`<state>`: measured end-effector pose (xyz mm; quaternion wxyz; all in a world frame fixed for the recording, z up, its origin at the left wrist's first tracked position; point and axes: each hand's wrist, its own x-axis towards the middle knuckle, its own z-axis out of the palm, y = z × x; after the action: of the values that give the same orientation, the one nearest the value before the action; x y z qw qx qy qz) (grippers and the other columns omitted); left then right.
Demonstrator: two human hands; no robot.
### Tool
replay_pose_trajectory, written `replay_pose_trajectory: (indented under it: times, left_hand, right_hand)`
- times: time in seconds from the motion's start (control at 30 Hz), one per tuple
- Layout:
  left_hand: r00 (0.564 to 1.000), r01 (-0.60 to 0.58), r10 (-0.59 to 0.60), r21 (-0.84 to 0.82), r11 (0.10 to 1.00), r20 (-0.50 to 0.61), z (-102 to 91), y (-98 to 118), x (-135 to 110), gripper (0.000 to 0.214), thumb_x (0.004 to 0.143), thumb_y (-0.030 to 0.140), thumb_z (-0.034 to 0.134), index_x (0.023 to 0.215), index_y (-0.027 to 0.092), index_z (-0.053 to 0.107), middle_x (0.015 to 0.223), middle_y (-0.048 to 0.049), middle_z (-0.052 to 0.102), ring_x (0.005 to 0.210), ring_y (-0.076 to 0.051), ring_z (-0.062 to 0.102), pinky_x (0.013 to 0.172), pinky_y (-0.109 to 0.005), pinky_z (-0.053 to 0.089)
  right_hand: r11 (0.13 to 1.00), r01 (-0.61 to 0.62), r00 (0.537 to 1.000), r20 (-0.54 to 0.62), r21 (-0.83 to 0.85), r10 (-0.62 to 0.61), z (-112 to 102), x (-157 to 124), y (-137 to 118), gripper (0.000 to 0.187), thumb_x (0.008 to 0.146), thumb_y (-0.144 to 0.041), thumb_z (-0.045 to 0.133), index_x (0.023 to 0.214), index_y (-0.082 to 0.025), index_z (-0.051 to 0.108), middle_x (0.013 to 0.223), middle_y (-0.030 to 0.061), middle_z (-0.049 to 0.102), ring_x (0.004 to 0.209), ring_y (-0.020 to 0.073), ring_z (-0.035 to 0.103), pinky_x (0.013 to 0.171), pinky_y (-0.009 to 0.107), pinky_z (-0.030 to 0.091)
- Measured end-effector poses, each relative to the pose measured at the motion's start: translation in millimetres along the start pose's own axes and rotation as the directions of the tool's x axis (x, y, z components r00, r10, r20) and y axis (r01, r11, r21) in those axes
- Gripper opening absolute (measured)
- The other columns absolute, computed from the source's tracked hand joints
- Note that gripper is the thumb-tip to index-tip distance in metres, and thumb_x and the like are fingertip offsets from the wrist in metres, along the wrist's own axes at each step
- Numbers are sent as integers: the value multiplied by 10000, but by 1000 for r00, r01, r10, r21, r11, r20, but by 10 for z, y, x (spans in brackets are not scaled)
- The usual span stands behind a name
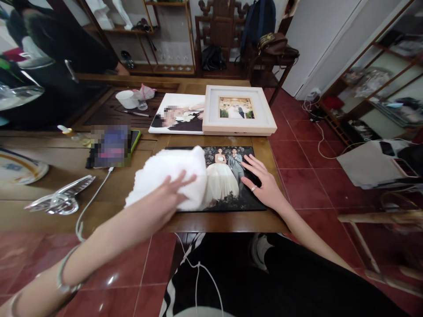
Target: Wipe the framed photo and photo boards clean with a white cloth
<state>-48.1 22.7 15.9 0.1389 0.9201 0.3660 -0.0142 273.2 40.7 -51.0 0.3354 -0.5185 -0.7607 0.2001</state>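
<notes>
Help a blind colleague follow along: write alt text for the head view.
A left hand rests on a white cloth over the left part of a wedding photo; the right hand touches its right side. Two more pictures lie behind on the wooden table.

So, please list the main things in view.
wooden table: 1, brown, centre
glossy wedding-photo panel: 1, mostly black, near table edge
bunched soft cloth: 1, white, across panel's left
rectangular photo print: 1, black-and-white, behind panel
boxy picture frame: 1, cream, overlapping print
round cup: 1, white, table's far side
shiny wing-shaped object: 1, silver, table's left
fabric backpack: 1, navy, background
rounded handbag: 1, brown, beside backpack
floor tiles: many, red, around table
left hand: 1, bare, on cloth
right hand: 1, ringed, on panel's right
</notes>
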Motion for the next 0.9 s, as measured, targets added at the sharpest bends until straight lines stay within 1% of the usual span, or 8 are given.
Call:
replay_pose_trajectory:
  times: [0.07,0.13,0.23,0.37,0.57,0.67,0.77,0.9]
  left_hand:
    - [991,-94,100,-65,993,90,25,251,-105,311,776,17,556,988,197,697,1569,-67,255,1459,-321,133,1151,-526,258]
    - [969,-170,187,-112,979,159,22,408,-148,324,675,52,689,967,190,707,1571,-93,227,1449,-362,134,1159,-540,229]
    - [965,-190,204,-100,977,167,-33,451,-88,330,697,38,681,983,198,712,1565,-84,240,1444,-334,189,1168,-503,243]
    - [986,-139,141,-25,990,92,-117,229,185,416,800,-47,498,1024,231,712,1548,-25,303,1445,-269,230,1147,-466,316]
    - [993,-109,116,134,985,-39,-101,-260,791,345,851,24,483,1121,147,659,1543,-112,315,1457,-298,195,1141,-536,284]
    - [994,-77,93,217,973,-64,-81,-343,989,345,854,46,504,1167,120,632,1538,-142,323,1455,-320,193,1143,-569,247]
    - [993,-81,104,302,950,-61,-26,-201,980,308,842,59,540,1123,104,657,1528,-172,337,1430,-373,241,1109,-575,310]
    - [984,-122,159,349,929,-80,171,274,655,212,791,120,666,990,168,719,1504,-151,392,1384,-412,328,1064,-564,386]
  right_hand:
    - [1000,0,1000,-1,0,0,1,1,5,424,906,-344,563,1313,-225,575,1464,107,482,1426,242,335,1148,509,320]
    - [1000,3,1000,-2,-1,-3,2,1,12,424,905,-342,563,1313,-227,575,1463,105,484,1427,243,333,1149,509,318]
    - [1000,6,1000,-1,0,-6,3,1,18,428,903,-347,562,1316,-233,574,1466,104,481,1426,249,335,1151,511,313]
    - [1000,4,1000,-7,5,-4,3,2,17,432,902,-355,561,1318,-239,575,1460,104,488,1421,257,344,1154,511,310]
    - [1000,9,1000,-14,9,-9,7,2,18,430,902,-343,568,1318,-235,575,1456,102,492,1421,251,345,1151,512,317]
    - [1000,18,1000,-21,8,-18,11,0,26,426,904,-332,568,1320,-241,571,1455,100,493,1420,243,349,1148,520,321]
    - [1000,24,999,-22,7,-24,15,-4,37,430,905,-330,569,1326,-242,564,1459,100,488,1420,241,347,1146,525,322]
    - [1000,23,1000,-14,-4,-23,15,-5,42,435,904,-340,568,1326,-234,565,1457,103,489,1419,243,348,1146,523,324]
